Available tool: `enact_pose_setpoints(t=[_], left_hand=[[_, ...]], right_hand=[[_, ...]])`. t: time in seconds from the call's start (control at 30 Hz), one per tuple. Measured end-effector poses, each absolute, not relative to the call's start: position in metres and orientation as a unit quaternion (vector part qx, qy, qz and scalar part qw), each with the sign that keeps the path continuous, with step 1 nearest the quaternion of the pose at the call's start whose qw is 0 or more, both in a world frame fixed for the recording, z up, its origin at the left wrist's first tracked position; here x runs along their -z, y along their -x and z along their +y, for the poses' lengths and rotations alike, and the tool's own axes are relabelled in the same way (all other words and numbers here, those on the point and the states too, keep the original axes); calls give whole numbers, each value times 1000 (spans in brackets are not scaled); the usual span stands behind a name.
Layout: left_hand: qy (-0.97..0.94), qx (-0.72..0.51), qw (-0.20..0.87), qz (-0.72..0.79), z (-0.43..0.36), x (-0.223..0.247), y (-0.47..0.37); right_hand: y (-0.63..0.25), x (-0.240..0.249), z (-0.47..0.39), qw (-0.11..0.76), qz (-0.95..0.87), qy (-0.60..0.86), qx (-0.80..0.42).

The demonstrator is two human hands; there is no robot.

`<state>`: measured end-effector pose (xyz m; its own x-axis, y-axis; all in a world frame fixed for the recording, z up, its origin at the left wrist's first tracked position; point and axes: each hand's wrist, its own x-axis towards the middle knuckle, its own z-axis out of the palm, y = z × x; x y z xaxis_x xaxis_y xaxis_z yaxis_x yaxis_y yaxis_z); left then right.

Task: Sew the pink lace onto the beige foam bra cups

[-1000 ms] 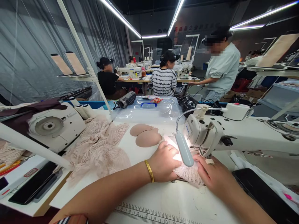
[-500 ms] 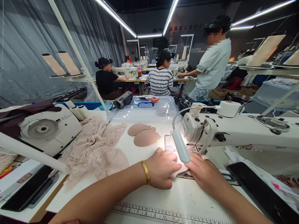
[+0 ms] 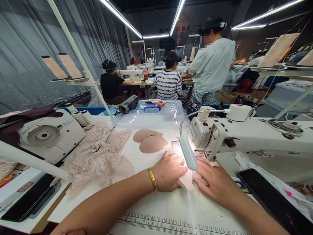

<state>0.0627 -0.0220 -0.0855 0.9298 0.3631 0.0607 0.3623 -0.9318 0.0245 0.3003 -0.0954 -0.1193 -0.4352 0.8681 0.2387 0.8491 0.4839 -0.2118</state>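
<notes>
My left hand [image 3: 169, 170], with a gold bangle at the wrist, is closed with its thumb against a pale pink fabric piece [image 3: 188, 183]. My right hand [image 3: 213, 179] lies fairly flat on the right side of this fabric, fingers stretched out and thumb apart. Both hands are in front of the needle area of a white sewing machine [image 3: 246, 134]. A grey lamp head [image 3: 188, 152] on a bendable neck lights the fabric and covers part of it and some fingertips. Two brown moulded cup pieces [image 3: 153, 143] lie on the table, beyond my left hand.
Beige lace fabric [image 3: 102, 160] is heaped at the left, beside another machine [image 3: 49, 133]. A printed ruler [image 3: 161, 225] runs along the front edge. A black phone [image 3: 271, 199] lies at right. Behind the table is a clear plastic bin [image 3: 151, 119]; several people work farther back.
The pale pink fabric shows farther toward me between my hands. My right thumb has spread and moved nearer the front. The standing person in the pale shirt has shifted left.
</notes>
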Motion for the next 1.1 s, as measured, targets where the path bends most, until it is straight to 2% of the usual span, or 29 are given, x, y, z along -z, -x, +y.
enact_pose_setpoints(t=[0.17,0.37,0.47,0.63,0.87,1.1], left_hand=[[-977,-35,-2,212,-18,86,-66],[-986,-32,33,159,-22,82,-65],[-982,-44,47,178,-17,84,-65],[-972,-58,-1,228,-10,91,-68],[-977,-134,-51,156,-15,102,-66],[-979,-166,-65,99,-15,108,-65]], right_hand=[[-305,124,-91,138,-821,553,9],[-305,122,-93,157,-850,502,-7],[-303,124,-90,167,-835,525,-3],[-308,134,-84,155,-793,589,26],[-321,137,-87,136,-848,512,7],[-321,138,-86,127,-839,529,7]])
